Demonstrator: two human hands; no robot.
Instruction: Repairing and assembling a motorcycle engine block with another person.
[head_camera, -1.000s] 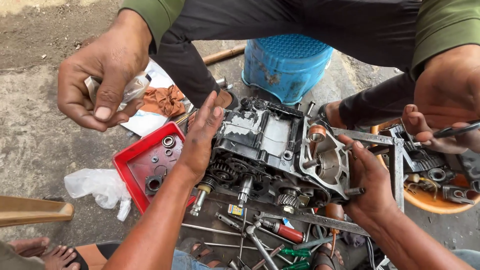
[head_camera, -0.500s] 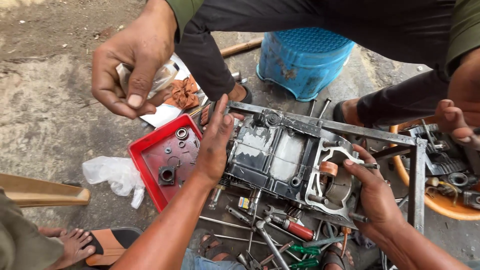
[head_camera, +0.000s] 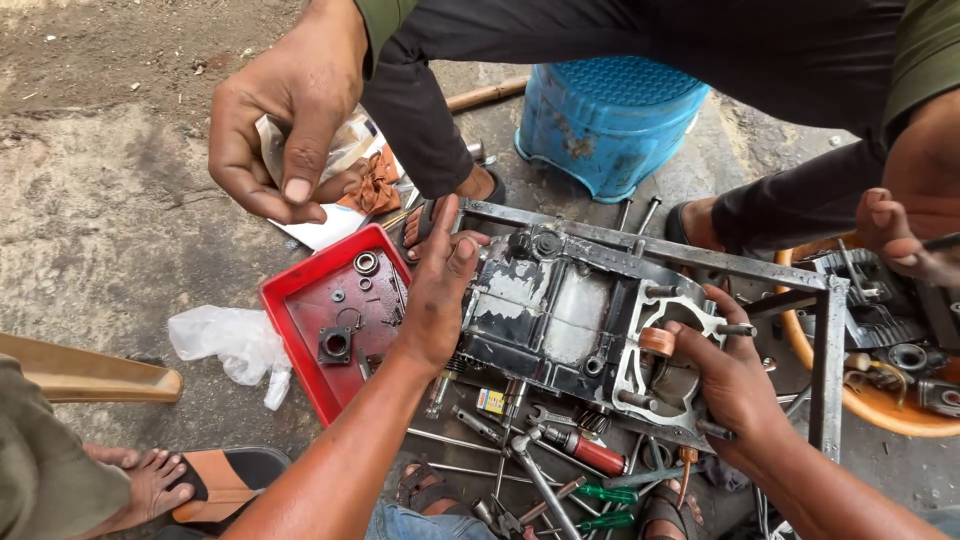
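red tray (head_camera: 300, 330) with small parts, on ground left of engine | left hand (head_camera: 440, 290) flat, fingers spread, pressed on engine crankcase (head_camera: 560, 320) in metal frame (head_camera: 830, 350) | right hand (head_camera: 735, 385) curled around crankcase's right edge | co-worker's hand (head_camera: 285, 120) above tray pinches plastic packet (head_camera: 340, 150)

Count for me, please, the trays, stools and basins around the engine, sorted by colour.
Red: 1, the tray
Blue: 1, the stool
Orange: 1, the basin
Total: 3, all beside the engine
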